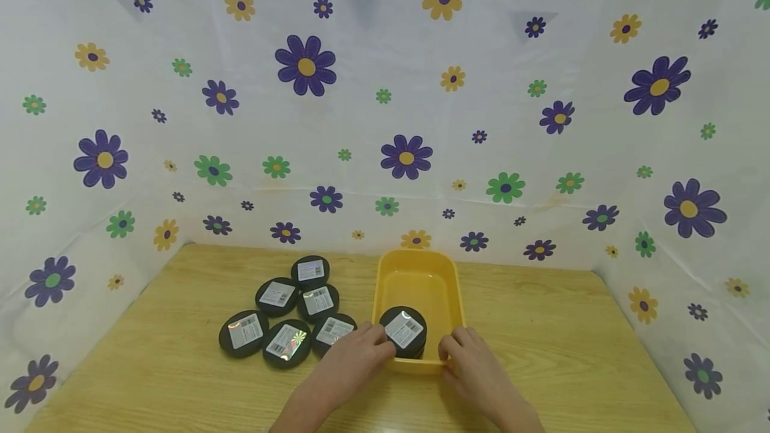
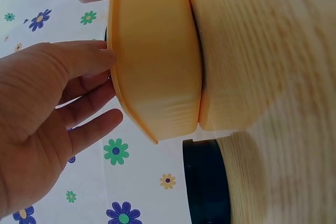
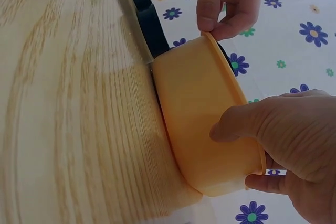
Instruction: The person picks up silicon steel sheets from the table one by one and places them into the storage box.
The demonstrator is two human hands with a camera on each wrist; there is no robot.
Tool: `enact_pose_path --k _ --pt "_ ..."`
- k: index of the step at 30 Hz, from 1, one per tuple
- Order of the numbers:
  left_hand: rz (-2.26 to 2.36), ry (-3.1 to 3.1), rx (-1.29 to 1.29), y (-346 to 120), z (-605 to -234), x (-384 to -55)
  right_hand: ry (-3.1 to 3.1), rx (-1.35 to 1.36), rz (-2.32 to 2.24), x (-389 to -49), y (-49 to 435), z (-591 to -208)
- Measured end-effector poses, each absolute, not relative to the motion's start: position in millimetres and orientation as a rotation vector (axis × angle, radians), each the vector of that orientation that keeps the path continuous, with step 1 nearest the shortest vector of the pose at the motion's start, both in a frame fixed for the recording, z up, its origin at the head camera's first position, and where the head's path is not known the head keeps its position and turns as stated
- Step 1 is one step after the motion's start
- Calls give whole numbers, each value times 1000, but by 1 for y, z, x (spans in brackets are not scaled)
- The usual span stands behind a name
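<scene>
A yellow plastic tray [image 1: 430, 289] with raised walls stands on the wooden table. A small stack of round black containers [image 1: 404, 330], the top one bearing a white label, sits inside its near left corner. My left hand [image 1: 359, 357] pinches the near left part of the rim, thumb on the outer side in the left wrist view. At the near right corner my right hand [image 1: 475, 367] grips the rim, and its thumb [image 3: 231, 124] presses the outer wall in the right wrist view. The fingertips inside the tray are partly hidden.
Several more labelled round black containers [image 1: 243, 333] lie grouped on the table [image 1: 541, 339] left of the tray, the closest one partly behind my left hand. A white flower-print cloth [image 1: 361, 119] encloses the table at the back and sides.
</scene>
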State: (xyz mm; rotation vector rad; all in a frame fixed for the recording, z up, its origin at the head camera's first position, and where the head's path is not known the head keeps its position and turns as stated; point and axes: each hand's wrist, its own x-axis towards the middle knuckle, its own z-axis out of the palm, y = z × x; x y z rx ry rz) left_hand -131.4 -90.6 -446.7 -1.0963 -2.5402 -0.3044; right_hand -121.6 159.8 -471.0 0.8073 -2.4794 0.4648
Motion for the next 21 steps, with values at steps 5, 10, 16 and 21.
enact_pose_path --k 5,10,16,21 --pt "-277 -2521 -1097 -90 -446 -131 -2527 787 498 -121 159 -471" --pt "-289 -2512 -1097 -92 -443 -130 -2526 795 493 -122 159 -472" --pt "-325 -2530 -1077 -96 -441 -130 -2491 826 470 -123 160 -473" --pt "-348 -2586 -1052 -101 -441 -132 -2475 851 463 -122 159 -472"
